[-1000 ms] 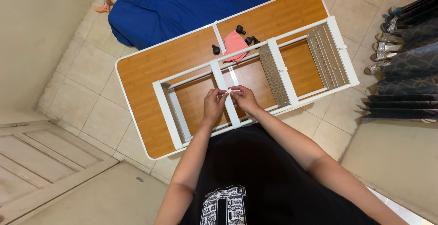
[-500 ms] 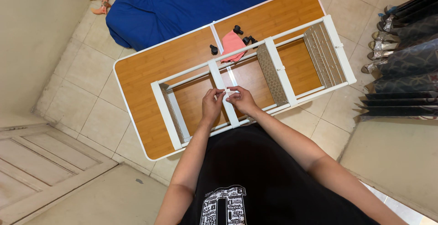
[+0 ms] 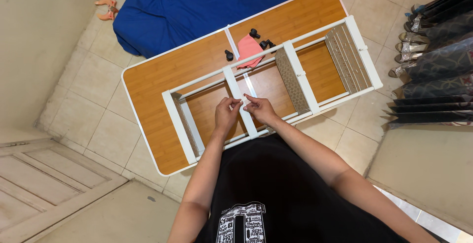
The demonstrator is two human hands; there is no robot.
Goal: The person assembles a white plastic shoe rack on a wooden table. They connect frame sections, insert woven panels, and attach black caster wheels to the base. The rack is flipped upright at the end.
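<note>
While the white metal shelf frame (image 3: 276, 78) lies flat on the wood-topped folding table (image 3: 148, 83) at frame centre, left hand (image 3: 226, 115) and right hand (image 3: 260, 109) meet over its middle crossbar (image 3: 235, 87), fingers pinching something too small to identify.

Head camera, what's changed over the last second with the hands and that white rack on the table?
Very little. Both hands stay together over the white rack's middle crossbar: the left hand and right hand still pinch something small between their fingers, too small to identify, with only slight finger shifts. The rack, the pink cloth, the black pieces and the wooden table lie where they were.
</note>
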